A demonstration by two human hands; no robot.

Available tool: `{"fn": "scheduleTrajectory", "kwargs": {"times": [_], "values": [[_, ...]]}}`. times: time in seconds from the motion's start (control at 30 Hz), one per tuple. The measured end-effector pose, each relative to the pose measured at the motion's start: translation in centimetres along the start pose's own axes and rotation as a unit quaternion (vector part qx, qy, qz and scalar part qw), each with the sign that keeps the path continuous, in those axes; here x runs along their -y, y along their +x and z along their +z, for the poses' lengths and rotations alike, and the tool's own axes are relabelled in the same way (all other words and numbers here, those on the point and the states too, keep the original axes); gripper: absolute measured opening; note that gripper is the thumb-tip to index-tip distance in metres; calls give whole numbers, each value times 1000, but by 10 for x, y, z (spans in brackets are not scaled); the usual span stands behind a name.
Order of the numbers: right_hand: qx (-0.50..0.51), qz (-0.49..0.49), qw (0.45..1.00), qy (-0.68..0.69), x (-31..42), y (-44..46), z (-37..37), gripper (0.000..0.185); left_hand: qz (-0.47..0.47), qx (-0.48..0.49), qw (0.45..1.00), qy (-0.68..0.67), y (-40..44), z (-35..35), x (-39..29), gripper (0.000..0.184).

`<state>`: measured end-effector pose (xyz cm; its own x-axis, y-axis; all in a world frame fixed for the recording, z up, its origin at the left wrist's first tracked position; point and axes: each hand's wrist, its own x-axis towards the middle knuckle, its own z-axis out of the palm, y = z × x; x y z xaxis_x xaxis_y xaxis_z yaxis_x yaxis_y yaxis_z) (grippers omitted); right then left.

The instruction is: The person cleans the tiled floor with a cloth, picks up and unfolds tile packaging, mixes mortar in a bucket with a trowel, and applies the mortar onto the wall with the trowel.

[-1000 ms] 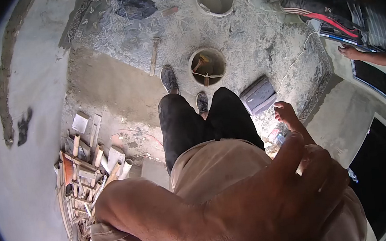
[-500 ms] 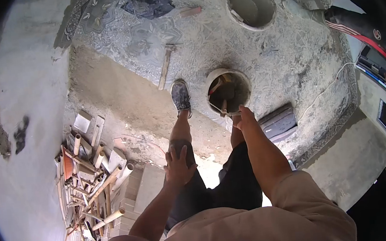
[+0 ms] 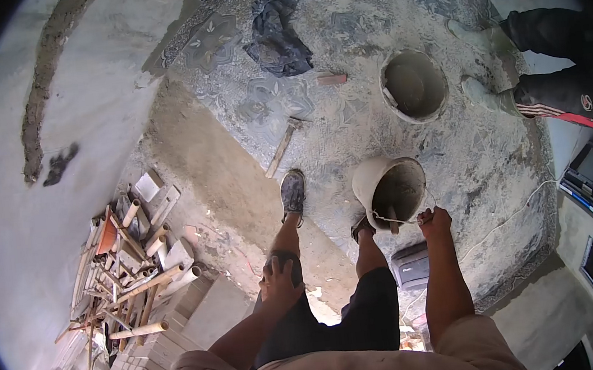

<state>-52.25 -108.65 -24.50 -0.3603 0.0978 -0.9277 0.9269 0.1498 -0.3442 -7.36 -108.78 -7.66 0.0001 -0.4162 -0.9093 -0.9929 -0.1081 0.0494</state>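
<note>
My right hand [image 3: 435, 221] is closed around the handle of a dirty bucket [image 3: 368, 188]. This bucket is tilted toward the right, so its outer wall shows, and a wooden-looking handle [image 3: 393, 220] sticks up from its dark inside. What else lies in there is too dark to make out. Over on my left knee, my left hand [image 3: 278, 282] rests with its fingers spread, holding nothing. My foot in a dark shoe [image 3: 293, 191] stands left of the bucket. A hammer [image 3: 282, 147] lies on the floor beyond that shoe.
Another bucket [image 3: 414, 86] stands farther off, near a person's legs [image 3: 554, 89]. A dark crumpled bag [image 3: 277, 39] and a reddish block [image 3: 332, 79] lie on the floor. Poles and scraps [image 3: 139, 274] are heaped at left. A dark case [image 3: 411, 268] sits behind the bucket.
My right hand has moved right, and the near bucket has gone from about upright to tilted. My view has shifted. My left hand stays on the knee.
</note>
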Motion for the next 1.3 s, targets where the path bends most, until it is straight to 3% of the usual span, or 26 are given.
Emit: {"fn": "scheduleTrajectory", "kwargs": {"times": [0.1, 0.17, 0.3, 0.33, 0.37, 0.43, 0.47, 0.5, 0.57, 0.63, 0.73, 0.87, 0.93, 0.97, 1.03, 1.1, 1.23, 1.3], "values": [[69, -17, 991, -114, 15, 25, -23, 10, -25, -26, 999, -7, -14, -21, -3, 80], [40, -50, 983, -171, 15, 34, -15, 16, -22, -38, 998, -41, -26, -33, 13, 76], [5, -102, 965, -241, 24, 55, 22, 19, 82, 4, 985, -149, -48, -51, 51, 69], [77, -76, 961, -255, 36, 60, 28, 28, 82, 8, 990, -113, -52, -59, 53, 68], [72, -79, 960, -257, 32, 52, 39, 28, 85, 12, 990, -115, -52, -68, 54, 68], [-48, -264, 875, -402, 26, 29, 78, 39, 54, 26, 990, -130, -43, -90, 61, 57], [-105, -428, 752, -491, 20, 62, 80, 55, 60, 26, 989, -131, -36, -94, 70, 57], [-49, -661, 508, -550, 6, 119, 65, 69, 109, -10, 985, -135, -34, -94, 84, 48], [71, -453, 694, -556, -11, 11, 130, 73, 157, -37, 976, -144, -26, -99, 94, 40], [149, -328, 742, -566, -36, -61, 186, 77, 156, 0, 967, -199, -19, -120, 95, 22], [210, -323, 699, -603, -65, -70, 255, 77, 112, 74, 982, -136, -9, -155, 87, 14], [239, -308, 661, -641, -100, -33, 377, 79, 29, 45, 976, -209, -22, -225, 73, 14], [233, -405, 537, -703, -115, -34, 448, 80, 43, -140, 960, -240, -34, -246, 80, 18], [231, -425, 509, -712, -120, -24, 481, 81, 42, -135, 960, -243, -30, -260, 76, 18], [229, -444, 456, -736, -138, -13, 552, 83, -6, -225, 945, -237, -19, -291, 75, 21], [223, -422, 414, -775, -148, -26, 617, 90, -34, -200, 947, -250, 5, -309, 80, 23], [222, -412, 382, -797, -190, -34, 722, 98, 11, -239, 945, -222, 89, -337, 110, 29], [179, -431, 350, -812, -214, -30, 757, 114, 44, -245, 946, -208, 144, -347, 123, 32]]}}
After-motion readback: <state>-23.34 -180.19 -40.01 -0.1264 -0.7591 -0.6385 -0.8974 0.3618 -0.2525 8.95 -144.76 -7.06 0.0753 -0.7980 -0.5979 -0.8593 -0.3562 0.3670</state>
